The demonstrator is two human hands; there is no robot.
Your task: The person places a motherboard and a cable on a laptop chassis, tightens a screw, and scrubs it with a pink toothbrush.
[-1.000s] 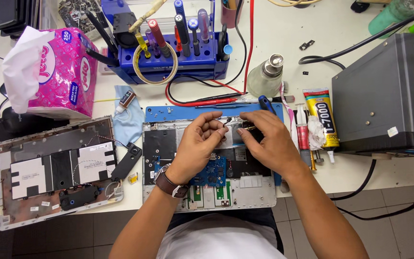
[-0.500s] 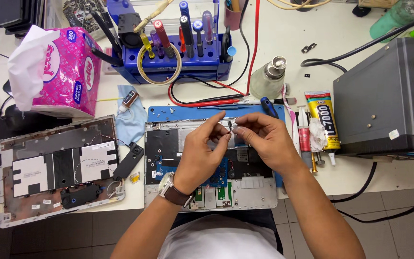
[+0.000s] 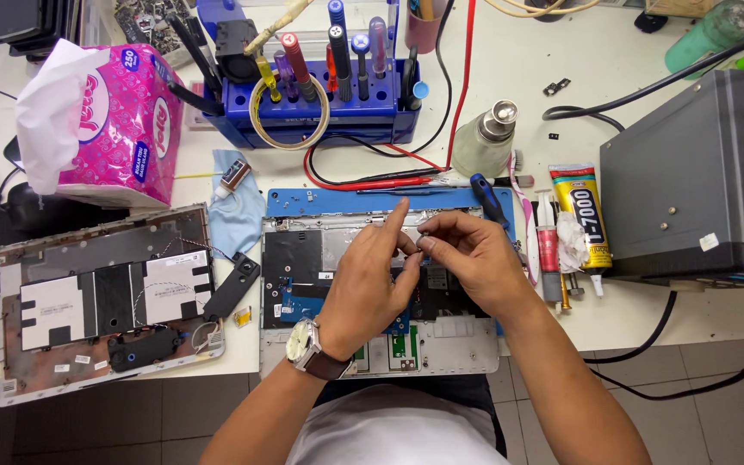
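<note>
An opened laptop base (image 3: 303, 258) with a blue circuit board lies on a blue mat (image 3: 320, 201) in front of me. My left hand (image 3: 370, 277), with a wristwatch, hovers over its middle, index finger raised, thumb and fingers meeting my right hand's fingertips. My right hand (image 3: 462, 258) pinches a small silvery part (image 3: 422, 241) above the base. Both hands touch at that part. The part is too small to identify.
A laptop bottom cover (image 3: 96, 301) lies at the left with a black speaker piece (image 3: 232, 286). A pink tissue pack (image 3: 109, 129), a blue tool rack (image 3: 320, 77), a metal dispenser bottle (image 3: 486, 138), glue tubes (image 3: 580, 215) and a grey box (image 3: 699, 172) surround the mat.
Both hands lifted slightly from the base and came together at the small part. My left index finger now points up.
</note>
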